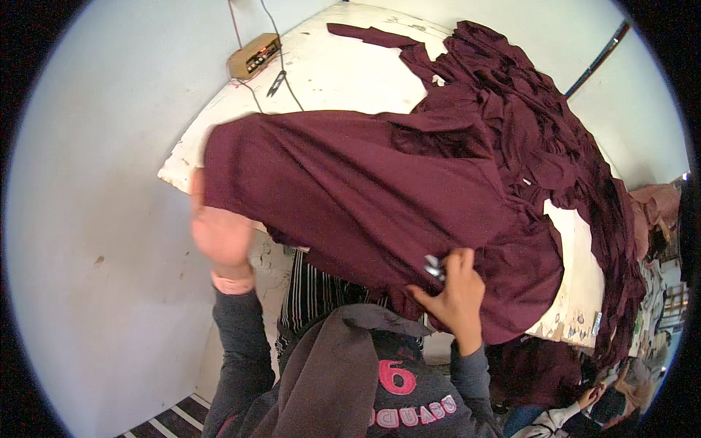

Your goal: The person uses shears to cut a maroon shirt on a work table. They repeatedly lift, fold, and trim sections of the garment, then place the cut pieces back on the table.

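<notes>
A broad piece of dark maroon fabric (350,190) is spread across the near part of the white table (350,66). My left hand (223,226) is at its left edge, blurred, fingers partly hidden by the cloth. My right hand (456,296) is on the fabric at lower right, fingers curled around a small shiny metal tool (434,266) that looks like thread snips.
A heaped maroon garment pile (526,124) hangs over the table's right side. At the back left are a tan electrical box (252,57) with wires and a black tool (277,83). A white wall (87,204) stands left. Another person's hand (588,394) shows at lower right.
</notes>
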{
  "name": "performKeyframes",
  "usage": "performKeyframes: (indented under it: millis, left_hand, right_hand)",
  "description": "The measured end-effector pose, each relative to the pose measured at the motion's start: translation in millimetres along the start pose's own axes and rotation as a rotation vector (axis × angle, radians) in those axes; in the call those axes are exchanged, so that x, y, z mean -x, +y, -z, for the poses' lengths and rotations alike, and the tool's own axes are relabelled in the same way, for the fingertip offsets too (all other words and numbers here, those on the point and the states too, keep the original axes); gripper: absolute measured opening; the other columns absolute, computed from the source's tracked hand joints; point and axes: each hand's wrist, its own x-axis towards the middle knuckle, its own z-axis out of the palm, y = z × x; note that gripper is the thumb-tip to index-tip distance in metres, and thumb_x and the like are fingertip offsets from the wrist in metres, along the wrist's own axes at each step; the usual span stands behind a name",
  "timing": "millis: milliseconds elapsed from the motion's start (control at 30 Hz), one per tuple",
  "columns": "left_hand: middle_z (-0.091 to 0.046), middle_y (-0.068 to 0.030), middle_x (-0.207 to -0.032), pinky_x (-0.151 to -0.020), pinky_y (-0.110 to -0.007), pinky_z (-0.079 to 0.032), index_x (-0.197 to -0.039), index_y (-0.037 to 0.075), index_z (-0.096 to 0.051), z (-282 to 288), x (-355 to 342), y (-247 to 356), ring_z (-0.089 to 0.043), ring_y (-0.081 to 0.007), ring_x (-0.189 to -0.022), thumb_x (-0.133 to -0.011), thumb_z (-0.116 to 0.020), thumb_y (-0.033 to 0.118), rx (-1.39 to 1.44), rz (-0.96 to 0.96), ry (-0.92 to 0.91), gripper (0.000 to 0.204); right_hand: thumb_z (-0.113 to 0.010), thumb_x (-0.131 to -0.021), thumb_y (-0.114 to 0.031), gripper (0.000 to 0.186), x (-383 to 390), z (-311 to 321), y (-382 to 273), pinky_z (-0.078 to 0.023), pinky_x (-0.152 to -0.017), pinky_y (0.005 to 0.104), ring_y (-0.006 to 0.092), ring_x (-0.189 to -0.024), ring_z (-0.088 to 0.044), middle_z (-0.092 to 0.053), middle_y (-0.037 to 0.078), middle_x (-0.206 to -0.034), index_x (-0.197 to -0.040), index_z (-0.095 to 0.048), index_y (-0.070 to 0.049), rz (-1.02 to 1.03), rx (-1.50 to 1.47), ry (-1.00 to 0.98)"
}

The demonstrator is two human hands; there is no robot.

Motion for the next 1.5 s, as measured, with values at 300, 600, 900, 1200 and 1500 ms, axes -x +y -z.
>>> performKeyframes:
  millis: [300,600,900,1200,1500]
  left_hand:
    - [-0.041,-0.0227,-0.157,-0.124,-0.046,-0.018,-0.15,-0.009,-0.037,99.9,-41.1,148.8,-0.036,-0.0309,-0.147,-0.108,-0.033,0.029,0.219,-0.048,0.106,0.056]
    - [-0.035,-0.0215,-0.153,-0.115,-0.054,-0.025,-0.147,0.003,-0.038,151.1,-77.7,82.9,-0.035,-0.028,-0.138,-0.091,-0.056,0.058,-0.379,-0.127,1.176,0.081]
    - [-0.061,-0.0205,-0.135,-0.106,-0.044,-0.048,-0.143,-0.001,-0.05,50.7,8.0,-141.9,-0.063,-0.0317,-0.116,-0.105,-0.048,0.036,0.078,0.663,0.374,0.053]
    - [-0.067,-0.0102,-0.131,-0.099,-0.035,-0.056,-0.116,0.007,-0.067,10.5,-19.9,-203.4,-0.063,-0.0201,-0.123,-0.106,-0.056,0.024,0.264,0.49,0.466,0.023]
    - [-0.067,-0.0049,-0.13,-0.097,-0.033,-0.059,-0.127,0.007,-0.061,4.0,-2.4,-173.1,-0.065,-0.0167,-0.118,-0.107,-0.054,0.019,-0.024,0.414,0.666,0.024]
  right_hand:
    - [-0.067,-0.074,0.002,0.031,-29.6,48.5,121.7,-0.055,-0.08,0.0354,0.0306,-0.09,-0.073,-0.074,0.014,-0.098,-0.102,-0.073,-0.007,-0.295,-0.183,0.296]
    - [-0.077,-0.086,-0.014,0.018,-148.3,41.8,132.0,-0.046,-0.069,0.0279,0.0099,-0.072,-0.056,-0.066,0.006,-0.077,-0.094,-0.071,0.001,-0.154,-0.393,0.298]
    - [-0.075,-0.093,-0.014,0.015,-161.1,44.2,77.2,-0.036,-0.063,0.0222,0.001,-0.07,-0.046,-0.058,-0.01,-0.076,-0.083,-0.068,-0.004,-0.183,-1.119,0.176]
    - [-0.074,-0.095,-0.017,0.014,-145.6,80.2,42.5,-0.042,-0.072,0.0215,0.0037,-0.078,-0.054,-0.062,-0.006,-0.083,-0.098,-0.069,-0.005,-0.198,-0.971,0.28]
    - [-0.092,-0.07,-0.026,0.039,-81.3,43.1,11.5,-0.048,-0.066,0.0299,0.0201,-0.075,-0.063,-0.062,0.007,-0.092,-0.086,-0.06,-0.009,0.291,-0.651,0.359]
